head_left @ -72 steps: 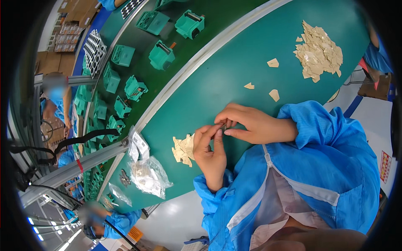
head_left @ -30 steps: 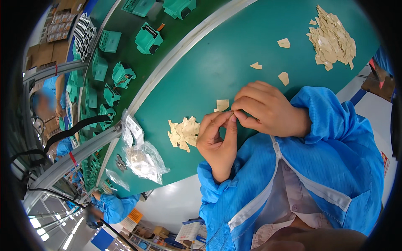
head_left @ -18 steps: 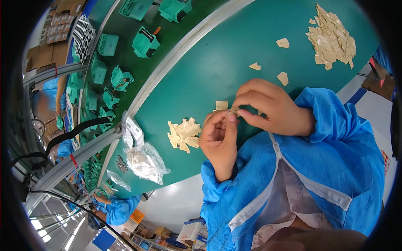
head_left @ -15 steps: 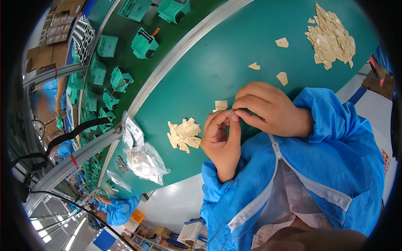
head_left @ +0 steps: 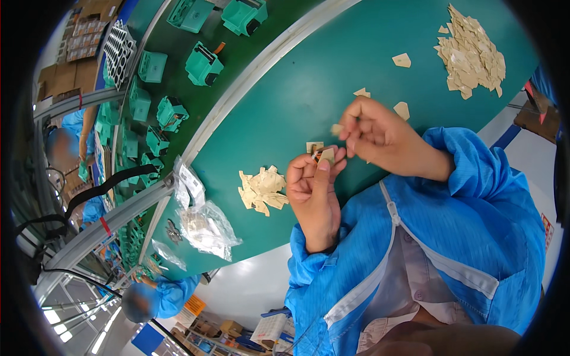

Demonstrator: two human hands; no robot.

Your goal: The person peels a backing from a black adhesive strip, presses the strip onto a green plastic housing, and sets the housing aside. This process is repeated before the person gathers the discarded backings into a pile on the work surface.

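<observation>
My left hand (head_left: 313, 193) pinches a small cream paper piece (head_left: 326, 155) between thumb and fingers. A dark, orange-edged bit shows beside that piece, too small to name. Slightly up and to the right, my right hand (head_left: 389, 139) grips another cream scrap (head_left: 336, 129) at its fingertips, a little apart from the left hand. Just beyond the left fingers, a cream piece (head_left: 313, 145) lies on the green table. To the left of my left hand sits a small heap of cream pieces (head_left: 261, 191); a larger pile (head_left: 472, 56) lies at the far right.
Loose cream pieces (head_left: 402, 60) lie beyond my right hand. Clear plastic bags (head_left: 208, 228) rest at the table's left end by a metal frame post (head_left: 119, 213). Past a pale rail (head_left: 249, 62), green housings (head_left: 203, 64) stand on a line. Co-workers in blue (head_left: 175, 295) are at left.
My hands were together at the fingertips; now they are apart. The right hand has moved up with a cream scrap, and the left hand has turned, showing the piece in it.
</observation>
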